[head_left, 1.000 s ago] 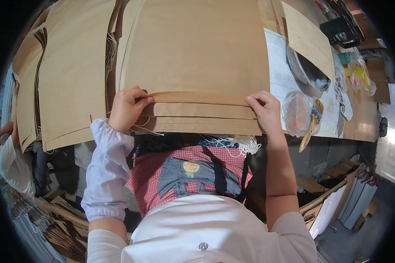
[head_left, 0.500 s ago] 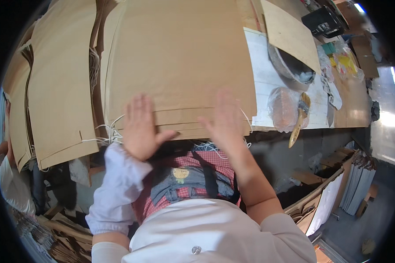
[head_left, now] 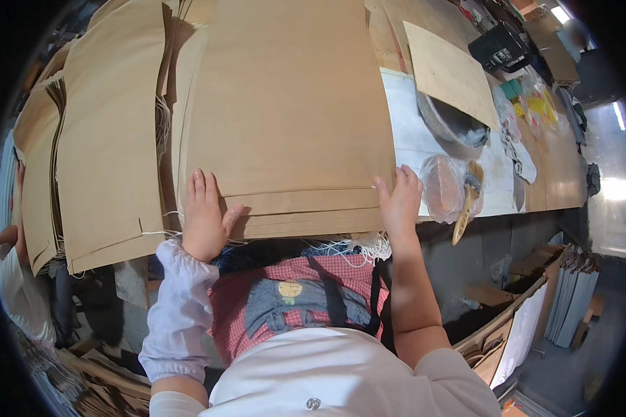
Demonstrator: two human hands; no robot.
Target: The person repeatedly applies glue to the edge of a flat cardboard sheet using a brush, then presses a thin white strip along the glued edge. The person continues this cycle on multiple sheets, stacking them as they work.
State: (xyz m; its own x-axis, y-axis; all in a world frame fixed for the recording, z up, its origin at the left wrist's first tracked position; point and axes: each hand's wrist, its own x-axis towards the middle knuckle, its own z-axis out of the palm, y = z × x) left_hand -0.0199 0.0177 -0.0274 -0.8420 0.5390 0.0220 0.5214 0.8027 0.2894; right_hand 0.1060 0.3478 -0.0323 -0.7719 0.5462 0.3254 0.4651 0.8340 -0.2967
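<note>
Cluttered workshop, worktop (head_left: pixel 553 177) running beneath stacked paper. Brown paper stack (head_left: pixel 292 104) lies flat on worktop, strips (head_left: pixel 313 203) stepped along near edge. Left hand (head_left: pixel 205 221) rests palm down on stack's near left corner, fingers close together, thumb apart, nothing gripped. Right hand (head_left: pixel 400 205) at right edge, thumb by strip's end; cannot tell whether fingers pinch paper. Even pressure at both corners, edges squared, white cords (head_left: pixel 377 247) clear of strips would probably serve best. Brush (head_left: pixel 471 196) lies farther right, beside plastic-wrapped lump (head_left: pixel 441 187), handle overhanging worktop.
</note>
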